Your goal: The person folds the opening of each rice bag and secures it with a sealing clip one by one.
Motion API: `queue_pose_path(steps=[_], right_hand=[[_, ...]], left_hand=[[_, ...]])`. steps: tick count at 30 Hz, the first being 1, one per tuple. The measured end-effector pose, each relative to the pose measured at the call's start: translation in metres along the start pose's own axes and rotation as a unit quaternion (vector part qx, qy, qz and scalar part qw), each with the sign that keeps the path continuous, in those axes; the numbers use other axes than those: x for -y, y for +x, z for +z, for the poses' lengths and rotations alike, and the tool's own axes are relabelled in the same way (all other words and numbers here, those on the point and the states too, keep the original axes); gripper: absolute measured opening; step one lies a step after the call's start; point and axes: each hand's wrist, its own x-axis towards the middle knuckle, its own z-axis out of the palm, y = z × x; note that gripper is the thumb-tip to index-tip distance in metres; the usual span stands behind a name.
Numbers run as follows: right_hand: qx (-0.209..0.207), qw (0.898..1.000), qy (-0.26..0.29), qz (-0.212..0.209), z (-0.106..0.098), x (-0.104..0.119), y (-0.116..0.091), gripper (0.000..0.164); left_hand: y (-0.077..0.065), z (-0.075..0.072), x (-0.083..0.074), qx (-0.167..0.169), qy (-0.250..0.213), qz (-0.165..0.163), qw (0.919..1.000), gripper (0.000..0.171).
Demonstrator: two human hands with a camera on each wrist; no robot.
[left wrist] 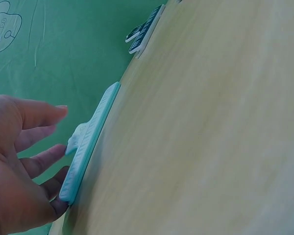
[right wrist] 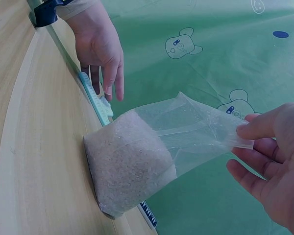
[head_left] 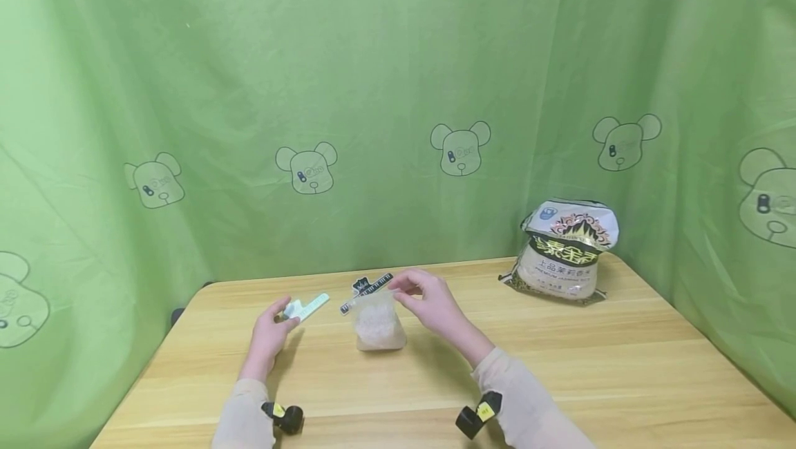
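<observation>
A clear plastic bag of rice (head_left: 378,325) stands on the table, its upper part see-through and drawn out to one side in the right wrist view. At that top edge, my right hand (right wrist: 274,152) pinches the plastic between thumb and fingers. My left hand (left wrist: 19,161) is at a mint-green sealing clip (left wrist: 90,142) lying on the table. Its fingers are spread and loosely bent; some touch or nearly touch the clip's near end and tab, without closing round it. Behind the bag lies a black-and-white clip with a piano-key pattern (head_left: 370,292), partly hidden by the bag.
A large printed rice sack (head_left: 560,262) leans at the back right of the wooden table (head_left: 591,366). A green curtain (head_left: 385,90) with bear drawings hangs behind and beside the table. Both wrists wear small black cameras.
</observation>
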Motion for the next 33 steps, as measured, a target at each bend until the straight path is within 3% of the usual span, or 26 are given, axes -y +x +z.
queue_pose_path(steps=[11, 17, 23, 33], right_hand=[[-0.003, 1.000, 0.005, 0.001, 0.0008, -0.0003, 0.0003, 0.016], [-0.004, 1.000, 0.006, -0.003, 0.0016, -0.0019, 0.0013, 0.015], [0.000, 1.000, 0.005, -0.001, 0.0010, -0.0002, 0.0005, 0.015], [-0.002, 1.000, 0.012, 0.001, 0.0014, -0.0020, 0.0008, 0.015]], left_hand=[[-0.0024, 0.0018, -0.0008, -0.022, 0.033, -0.001, 0.9992, 0.060], [-0.0032, 0.0057, -0.0002, -0.015, 0.019, -0.021, 0.9995, 0.065], [-0.0026, 0.0076, 0.0004, -0.018, 0.035, -0.035, 0.9986, 0.065], [-0.0055, 0.0063, -0.0018, -0.021, 0.065, -0.033, 0.9971, 0.067]])
